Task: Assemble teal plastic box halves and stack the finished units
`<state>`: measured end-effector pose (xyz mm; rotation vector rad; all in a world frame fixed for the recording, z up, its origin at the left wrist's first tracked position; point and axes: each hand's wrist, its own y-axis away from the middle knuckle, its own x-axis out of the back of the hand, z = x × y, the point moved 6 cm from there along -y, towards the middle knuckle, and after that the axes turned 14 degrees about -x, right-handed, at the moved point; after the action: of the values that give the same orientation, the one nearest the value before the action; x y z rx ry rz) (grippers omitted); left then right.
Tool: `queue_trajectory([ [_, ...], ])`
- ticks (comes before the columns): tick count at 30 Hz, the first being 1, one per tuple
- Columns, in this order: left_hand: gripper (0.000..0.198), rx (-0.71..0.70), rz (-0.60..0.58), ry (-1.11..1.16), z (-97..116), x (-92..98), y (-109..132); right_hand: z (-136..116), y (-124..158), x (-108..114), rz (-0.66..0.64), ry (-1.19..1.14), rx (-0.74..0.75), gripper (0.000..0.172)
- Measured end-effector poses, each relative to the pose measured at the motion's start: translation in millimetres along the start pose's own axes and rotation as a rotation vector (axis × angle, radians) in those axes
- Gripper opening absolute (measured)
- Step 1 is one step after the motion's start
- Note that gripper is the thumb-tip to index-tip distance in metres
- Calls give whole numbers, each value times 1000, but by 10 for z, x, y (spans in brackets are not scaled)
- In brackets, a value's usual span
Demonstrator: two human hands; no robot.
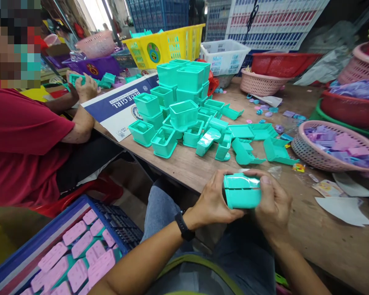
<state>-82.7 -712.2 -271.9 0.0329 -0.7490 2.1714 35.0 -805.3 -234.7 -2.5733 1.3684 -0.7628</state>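
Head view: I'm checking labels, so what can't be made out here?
Head view:
teal box: ends covered by the left hand and right hand.
blue crate: cut off by the bottom-left edge.
co-worker's hand: the teal piece it grips is too small to identify.

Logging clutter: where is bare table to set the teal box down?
Bare table: between teal pile and near edge, left of the left hand; also right of the right hand, below paper scraps. Both hands hold the box. Crowded: pile, pink basket.
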Motion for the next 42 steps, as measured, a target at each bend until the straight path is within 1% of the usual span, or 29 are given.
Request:
queue_trajectory([
  [3,102,-95,-35,91,-4,-42,30,21,84,75,25,-53,11,37],
  [6,98,-135,-43,88,-7,-45,56,25,140,114,43,-63,-27,38],
  [9,94,-134,-33,44,10,-38,70,37,163,109,31,-70,-83,40],
  [13,95,-120,-8,-40,38,-24,85,97,174,99,41,-82,-168,50],
  [15,95,-102,4,-86,37,-13,90,115,174,86,35,-73,-184,53],
  [16,95,-92,10,-103,33,-8,91,104,172,80,30,-57,-161,52],
  [18,93,-77,20,-130,25,1,88,45,178,66,21,2,-54,47],
  [20,92,-69,32,-155,18,11,80,-14,206,73,53,82,66,38],
  [21,91,-67,35,-172,16,15,75,-24,224,85,79,113,97,36],
  [22,90,-65,39,-193,14,21,72,-19,243,102,108,136,106,37],
  [24,86,-65,36,-237,14,32,65,16,282,125,127,165,85,54],
  [27,82,-84,7,-282,32,34,57,50,340,80,19,260,64,82],
  [29,82,-91,-15,-300,44,29,50,51,369,45,-41,353,53,91],
  [31,82,-90,-17,-312,56,27,39,49,378,36,-38,409,26,93],
  [33,81,-103,-4,-311,78,27,25,50,374,38,-3,416,-1,90],
  [37,82,-146,-18,-351,123,4,7,127,363,22,27,306,-95,85],
  [40,82,-117,-53,-396,107,-22,11,212,374,19,42,230,-157,86],
  [42,80,-110,-55,-383,101,-34,15,253,390,20,47,207,-158,85],
])
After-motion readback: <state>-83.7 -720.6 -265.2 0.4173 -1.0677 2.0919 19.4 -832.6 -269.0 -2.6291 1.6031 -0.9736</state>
